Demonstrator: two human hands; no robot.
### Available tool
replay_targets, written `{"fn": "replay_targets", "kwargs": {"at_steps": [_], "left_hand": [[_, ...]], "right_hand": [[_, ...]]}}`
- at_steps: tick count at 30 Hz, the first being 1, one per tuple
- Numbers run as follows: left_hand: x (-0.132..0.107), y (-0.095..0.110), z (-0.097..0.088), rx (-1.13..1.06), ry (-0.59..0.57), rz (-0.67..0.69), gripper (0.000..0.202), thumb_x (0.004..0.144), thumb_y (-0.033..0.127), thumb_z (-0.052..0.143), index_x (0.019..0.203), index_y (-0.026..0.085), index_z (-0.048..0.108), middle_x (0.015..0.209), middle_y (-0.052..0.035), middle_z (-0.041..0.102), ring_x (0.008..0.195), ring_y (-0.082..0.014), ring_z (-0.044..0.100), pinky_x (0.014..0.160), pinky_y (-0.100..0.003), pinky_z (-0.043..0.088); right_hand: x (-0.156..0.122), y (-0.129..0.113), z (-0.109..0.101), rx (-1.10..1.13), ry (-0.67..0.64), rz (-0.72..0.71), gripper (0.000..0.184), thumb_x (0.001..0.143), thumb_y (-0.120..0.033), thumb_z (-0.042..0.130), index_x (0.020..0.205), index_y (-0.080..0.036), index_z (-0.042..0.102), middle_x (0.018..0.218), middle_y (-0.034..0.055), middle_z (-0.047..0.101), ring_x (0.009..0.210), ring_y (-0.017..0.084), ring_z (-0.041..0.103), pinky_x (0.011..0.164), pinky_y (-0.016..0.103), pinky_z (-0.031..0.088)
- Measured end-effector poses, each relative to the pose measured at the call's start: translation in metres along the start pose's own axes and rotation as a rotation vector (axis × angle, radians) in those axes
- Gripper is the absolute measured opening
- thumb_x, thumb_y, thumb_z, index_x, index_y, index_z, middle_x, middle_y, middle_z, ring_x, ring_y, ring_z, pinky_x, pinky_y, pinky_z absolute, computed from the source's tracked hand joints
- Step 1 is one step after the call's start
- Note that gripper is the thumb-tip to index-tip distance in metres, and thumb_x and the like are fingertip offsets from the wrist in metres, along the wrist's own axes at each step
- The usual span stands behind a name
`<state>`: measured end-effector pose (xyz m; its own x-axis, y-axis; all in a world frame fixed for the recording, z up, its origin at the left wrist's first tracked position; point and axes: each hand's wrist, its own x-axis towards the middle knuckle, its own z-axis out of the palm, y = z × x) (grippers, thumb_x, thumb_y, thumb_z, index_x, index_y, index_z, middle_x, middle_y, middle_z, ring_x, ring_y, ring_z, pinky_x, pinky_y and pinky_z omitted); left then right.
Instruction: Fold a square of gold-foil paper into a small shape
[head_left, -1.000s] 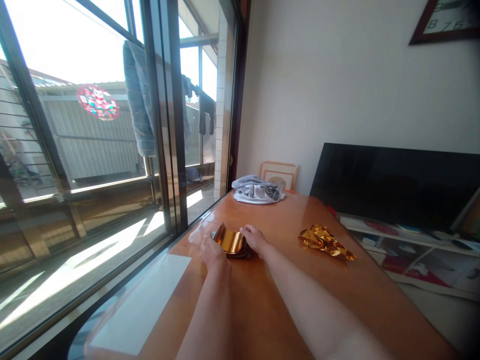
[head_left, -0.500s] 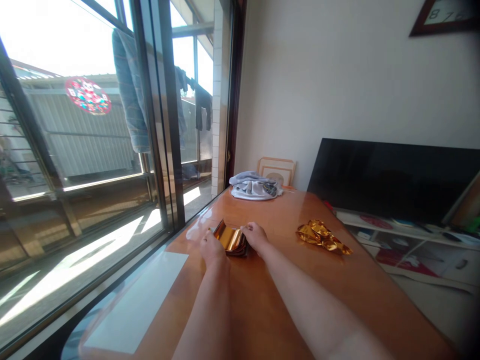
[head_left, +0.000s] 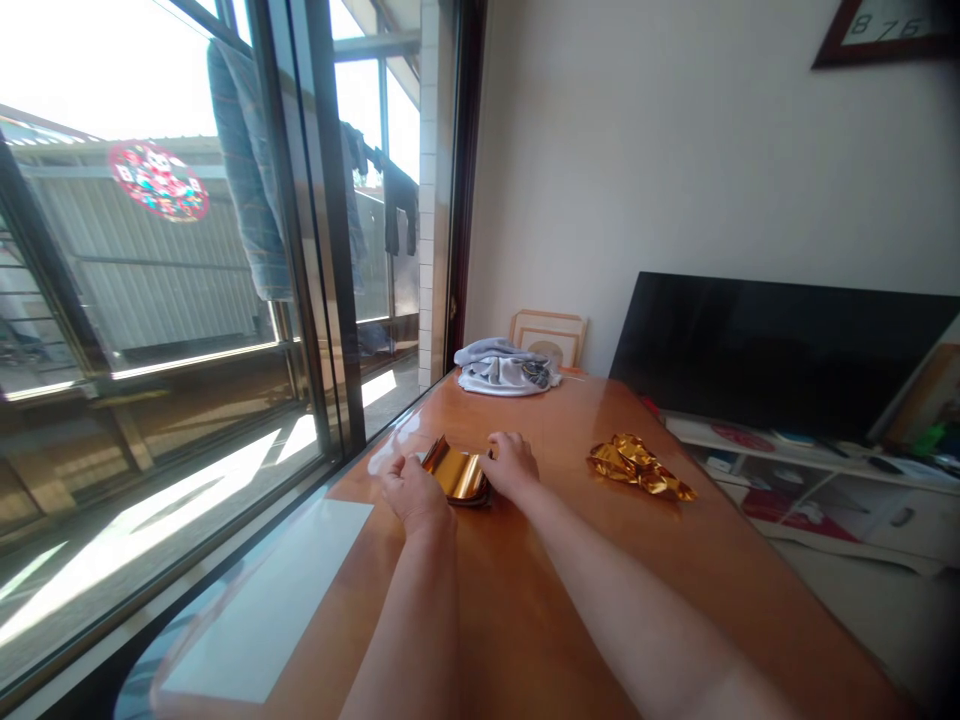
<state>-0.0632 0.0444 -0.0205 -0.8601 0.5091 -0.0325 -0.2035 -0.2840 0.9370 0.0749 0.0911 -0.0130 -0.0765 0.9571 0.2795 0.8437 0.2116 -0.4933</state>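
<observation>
Now | gold foil stack (head_left: 459, 478) between left hand (head_left: 414, 492), right hand (head_left: 514, 468) | each grip's closure unclear | white cabinet (head_left: 916, 535) holding red item (head_left: 801, 514)

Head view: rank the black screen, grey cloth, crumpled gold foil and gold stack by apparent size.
1. Black screen
2. Grey cloth and crumpled gold foil: too alike to rank
3. Gold stack, its visible part

A stack of shiny gold foil sheets (head_left: 459, 476) lies on the glossy brown table (head_left: 502, 620). Its top is smooth and bowed, the left end curving upward, with layered edges showing along the near right.
</observation>
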Motion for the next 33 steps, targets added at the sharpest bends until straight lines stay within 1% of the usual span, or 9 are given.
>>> {"fn": "replay_targets", "kwargs": {"at_steps": [2,5,8,11,14,17,22,26,33], "left_hand": [[0.000,0.001,0.001,-0.038,0.020,-0.038,0.027,0.079,0.030,0.058,0.103,0.019,0.056,0.096,-0.0040,0.060,0.092,-0.0205,0.064,0.085,-0.037,0.054],[-0.001,0.004,0.002,-0.093,0.030,-0.096,0.024,0.078,0.030,0.056,0.100,0.018,0.056,0.089,-0.0022,0.060,0.080,-0.0177,0.065,0.075,-0.034,0.056],[-0.003,0.009,0.003,-0.134,0.034,-0.147,0.023,0.078,0.030,0.055,0.097,0.018,0.056,0.085,-0.0016,0.060,0.074,-0.0168,0.064,0.070,-0.033,0.056],[-0.004,0.012,0.002,-0.141,0.059,-0.178,0.021,0.075,0.028,0.056,0.093,0.017,0.057,0.084,-0.0018,0.059,0.075,-0.0172,0.063,0.070,-0.033,0.055],[-0.004,0.013,0.001,-0.134,0.076,-0.181,0.021,0.072,0.027,0.058,0.091,0.017,0.058,0.085,-0.0020,0.059,0.078,-0.0177,0.061,0.074,-0.034,0.054],[-0.003,0.012,0.001,-0.136,0.073,-0.178,0.023,0.072,0.029,0.059,0.092,0.017,0.059,0.085,-0.0019,0.059,0.079,-0.0180,0.061,0.074,-0.034,0.053],[-0.004,0.011,0.001,-0.137,0.050,-0.155,0.023,0.072,0.029,0.057,0.091,0.016,0.059,0.080,-0.0005,0.057,0.074,-0.0179,0.061,0.069,-0.034,0.054],[-0.005,0.012,0.002,-0.126,0.038,-0.104,0.021,0.075,0.028,0.055,0.091,0.016,0.059,0.078,-0.0002,0.056,0.074,-0.0178,0.061,0.070,-0.034,0.054],[-0.007,0.011,0.000,-0.076,0.028,0.034,0.023,0.079,0.028,0.058,0.101,0.019,0.057,0.094,-0.0020,0.059,0.094,-0.0189,0.062,0.090,-0.036,0.050]], "right_hand": [[-0.007,-0.008,-0.007,-0.031,-0.050,-0.152,0.044,0.086,-0.037,0.057,0.129,-0.030,0.062,0.145,0.0069,0.051,0.134,0.028,0.042,0.107,0.043,0.033],[-0.018,-0.016,-0.014,-0.068,-0.172,-0.348,0.037,0.083,-0.046,0.063,0.118,-0.035,0.070,0.147,0.0007,0.052,0.142,0.030,0.032,0.116,0.050,0.020],[-0.029,-0.016,-0.018,-0.147,-0.246,-0.486,0.034,0.081,-0.053,0.066,0.106,-0.032,0.074,0.138,0.0024,0.061,0.142,0.034,0.032,0.116,0.062,0.007],[-0.037,-0.014,-0.019,-0.272,-0.228,-0.553,0.027,0.089,-0.041,0.058,0.104,-0.026,0.074,0.126,0.0080,0.068,0.137,0.034,0.039,0.114,0.067,0.004],[-0.042,-0.014,-0.020,-0.313,-0.187,-0.554,0.025,0.093,-0.031,0.052,0.102,-0.022,0.073,0.116,0.0116,0.070,0.129,0.030,0.048,0.116,0.064,0.002],[-0.044,-0.016,-0.020,-0.336,-0.151,-0.571,0.027,0.097,-0.029,0.047,0.098,-0.021,0.073,0.109,0.0116,0.071,0.117,0.026,0.054,0.118,0.059,0.000],[-0.046,-0.017,-0.019,-0.240,-0.042,-0.577,0.025,0.099,-0.031,0.048,0.096,-0.022,0.071,0.104,0.0082,0.073,0.108,0.023,0.057,0.118,0.051,0.011],[-0.045,-0.017,-0.017,-0.123,0.020,-0.509,0.023,0.099,-0.034,0.051,0.091,-0.022,0.069,0.102,0.0058,0.073,0.106,0.022,0.057,0.115,0.044,0.018],[-0.043,-0.017,-0.027,0.060,0.156,-0.318,0.029,0.101,-0.038,0.042,0.094,-0.024,0.068,0.094,0.0052,0.072,0.098,0.022,0.059,0.104,0.035,0.031]]}}
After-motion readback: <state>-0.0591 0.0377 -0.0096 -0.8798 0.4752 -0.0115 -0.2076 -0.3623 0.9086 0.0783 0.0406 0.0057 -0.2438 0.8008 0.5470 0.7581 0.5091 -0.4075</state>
